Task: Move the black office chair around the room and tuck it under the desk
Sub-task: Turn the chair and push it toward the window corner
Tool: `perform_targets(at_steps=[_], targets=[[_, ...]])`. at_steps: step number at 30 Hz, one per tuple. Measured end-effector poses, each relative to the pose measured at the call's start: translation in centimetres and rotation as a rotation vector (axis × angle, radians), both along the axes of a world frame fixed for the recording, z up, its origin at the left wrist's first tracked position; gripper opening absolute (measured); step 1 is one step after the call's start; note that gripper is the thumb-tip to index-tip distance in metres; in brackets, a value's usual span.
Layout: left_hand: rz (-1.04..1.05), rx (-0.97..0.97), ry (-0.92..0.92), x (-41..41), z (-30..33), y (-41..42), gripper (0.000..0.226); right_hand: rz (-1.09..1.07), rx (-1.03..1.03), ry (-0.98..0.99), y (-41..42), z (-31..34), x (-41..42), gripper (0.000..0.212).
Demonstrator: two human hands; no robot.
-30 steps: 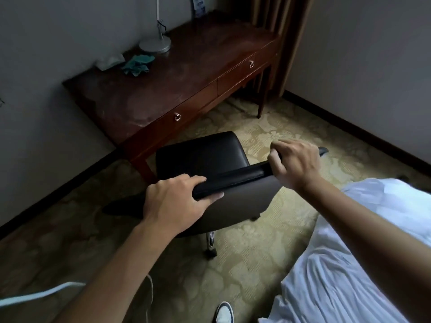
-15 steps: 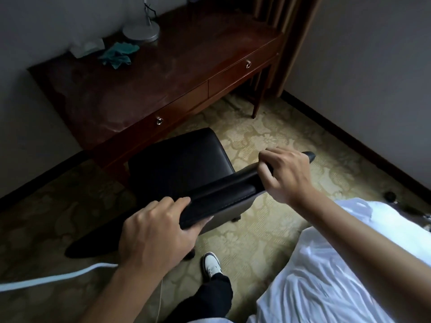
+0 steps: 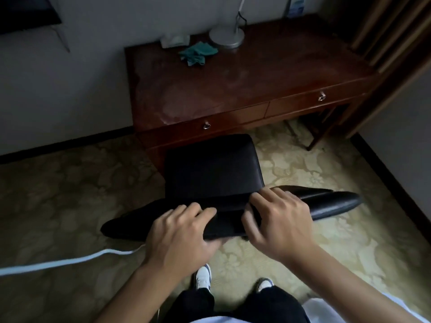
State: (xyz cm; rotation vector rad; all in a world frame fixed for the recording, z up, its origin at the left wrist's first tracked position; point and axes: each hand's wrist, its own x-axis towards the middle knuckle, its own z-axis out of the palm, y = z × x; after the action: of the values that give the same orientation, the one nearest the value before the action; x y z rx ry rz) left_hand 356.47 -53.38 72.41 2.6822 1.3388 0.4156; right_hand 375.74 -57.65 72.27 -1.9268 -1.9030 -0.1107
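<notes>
The black office chair (image 3: 213, 166) stands in front of me, its seat facing the dark wooden desk (image 3: 245, 75). The seat's far edge touches or slightly underlaps the desk's left drawer front. My left hand (image 3: 180, 231) grips the top edge of the backrest near its middle. Just to its right, my right hand (image 3: 279, 220) grips the same edge, fingers curled over it. The chair's base and wheels are hidden under the seat and backrest.
A lamp base (image 3: 226, 36), a teal cloth (image 3: 198, 53) and a tissue box (image 3: 175, 40) sit at the back of the desk. A white cable (image 3: 65, 261) runs over the carpet on the left. Curtains (image 3: 387, 31) hang right of the desk. My shoes (image 3: 203, 277) stand behind the chair.
The chair has swung round and now faces the desk squarely, closer to it. My hands have come nearer together on the backrest. The bed has left the view at the right.
</notes>
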Motion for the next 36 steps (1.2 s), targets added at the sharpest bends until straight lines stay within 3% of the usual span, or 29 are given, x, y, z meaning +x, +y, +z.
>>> perform_targets(at_steps=[6, 10, 14, 23, 36], targets=[[0.129, 0.011, 0.041, 2.3, 0.5, -1.3, 0.042, 0.28, -0.043, 0.005, -0.6, -0.1, 3.3, 0.04], [0.16, 0.045, 0.044, 4.6, 0.8, -2.2, 0.056, 0.429, -0.159, -0.065, 0.0, 0.7, 7.7, 0.054], [0.22, 0.064, 0.03, 7.0, 0.4, -3.1, 0.06, 0.471, -0.166, -0.158, 0.5, 0.5, 13.3, 0.07], [0.196, 0.126, -0.013, 8.2, 0.7, 0.3, 0.055, 0.514, 0.0, -0.143, 5.0, 0.6, 15.2, 0.066], [0.238, 0.218, -0.039, 12.1, -0.5, 6.3, 0.058, 0.509, -0.017, -0.207, 12.4, 0.9, 18.9, 0.073]])
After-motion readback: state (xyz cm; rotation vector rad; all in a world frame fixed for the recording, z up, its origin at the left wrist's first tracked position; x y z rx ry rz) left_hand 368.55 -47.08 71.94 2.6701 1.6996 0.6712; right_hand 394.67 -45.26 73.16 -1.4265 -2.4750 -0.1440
